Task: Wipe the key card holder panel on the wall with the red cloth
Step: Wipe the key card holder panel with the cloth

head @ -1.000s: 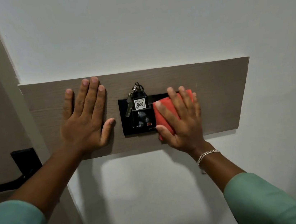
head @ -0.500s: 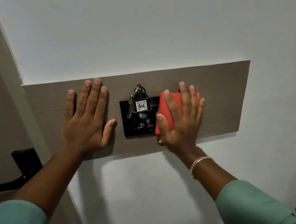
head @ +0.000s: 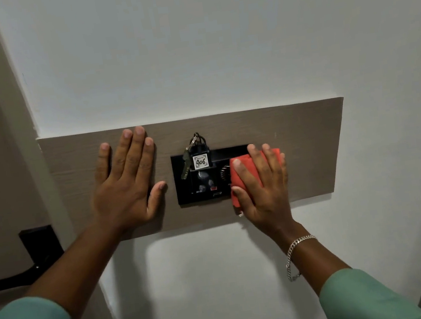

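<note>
- Your right hand (head: 262, 184) lies flat, fingers spread, and presses the red cloth (head: 246, 174) against the wall; it does not curl around the cloth, it pins it under the palm and fingers.
- The red cloth covers the right end of the black key card holder panel (head: 207, 186) and overlaps onto the wooden backing board (head: 309, 146) just beside it.
- Your left hand (head: 127, 186) is open and holds nothing. It rests flat on the wooden backing board, to the left of the black panel, with the thumb tip just beside the panel's left edge.
- A key tag marked 406 (head: 201, 162) sits in the panel's slot, upright. A key (head: 185, 166) hangs from its ring at the tag's left side.
- A ribbed dial (head: 225, 173) shows on the panel, touching the cloth's left edge.
- A chain bracelet (head: 295, 252) hangs on your right wrist.
- A dark door handle (head: 18, 275) shows at the far left, well apart from the board.
</note>
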Demonstrator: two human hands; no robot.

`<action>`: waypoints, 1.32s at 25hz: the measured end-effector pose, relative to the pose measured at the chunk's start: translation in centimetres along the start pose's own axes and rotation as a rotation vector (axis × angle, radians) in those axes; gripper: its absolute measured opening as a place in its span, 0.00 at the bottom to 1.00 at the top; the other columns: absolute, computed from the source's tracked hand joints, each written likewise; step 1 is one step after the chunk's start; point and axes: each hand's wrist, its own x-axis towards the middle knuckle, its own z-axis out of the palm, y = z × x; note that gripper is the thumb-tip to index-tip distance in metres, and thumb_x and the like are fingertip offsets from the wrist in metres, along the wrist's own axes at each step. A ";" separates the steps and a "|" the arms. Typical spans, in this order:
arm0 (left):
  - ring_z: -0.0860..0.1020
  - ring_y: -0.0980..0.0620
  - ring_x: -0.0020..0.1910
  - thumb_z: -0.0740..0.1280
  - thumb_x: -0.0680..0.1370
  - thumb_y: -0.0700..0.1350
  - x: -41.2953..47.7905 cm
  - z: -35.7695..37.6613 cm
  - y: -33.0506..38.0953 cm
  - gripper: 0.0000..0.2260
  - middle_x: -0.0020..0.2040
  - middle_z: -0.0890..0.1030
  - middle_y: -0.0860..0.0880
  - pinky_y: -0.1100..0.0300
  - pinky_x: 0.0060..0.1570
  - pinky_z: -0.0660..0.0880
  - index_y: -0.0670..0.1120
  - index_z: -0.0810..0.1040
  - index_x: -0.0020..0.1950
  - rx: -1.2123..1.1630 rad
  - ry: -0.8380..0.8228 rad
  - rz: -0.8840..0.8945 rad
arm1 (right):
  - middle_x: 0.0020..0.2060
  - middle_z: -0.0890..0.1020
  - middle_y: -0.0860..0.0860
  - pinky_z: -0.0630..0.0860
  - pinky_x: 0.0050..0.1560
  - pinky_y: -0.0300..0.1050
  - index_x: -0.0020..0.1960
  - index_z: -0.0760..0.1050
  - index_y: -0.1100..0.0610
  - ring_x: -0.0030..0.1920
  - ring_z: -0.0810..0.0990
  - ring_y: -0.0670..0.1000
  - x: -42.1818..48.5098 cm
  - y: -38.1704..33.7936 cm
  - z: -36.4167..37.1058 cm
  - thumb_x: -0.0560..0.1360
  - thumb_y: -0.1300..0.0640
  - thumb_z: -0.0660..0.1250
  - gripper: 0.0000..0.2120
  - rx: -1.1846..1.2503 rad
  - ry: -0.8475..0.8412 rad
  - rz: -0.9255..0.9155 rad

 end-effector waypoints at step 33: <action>0.50 0.44 0.81 0.55 0.79 0.58 -0.1 0.1 -0.3 0.35 0.81 0.52 0.41 0.44 0.79 0.45 0.40 0.53 0.80 -0.045 0.011 -0.010 | 0.77 0.64 0.58 0.53 0.78 0.69 0.77 0.63 0.47 0.79 0.59 0.62 2.8 -7.6 1.5 0.80 0.37 0.58 0.28 0.043 0.018 0.033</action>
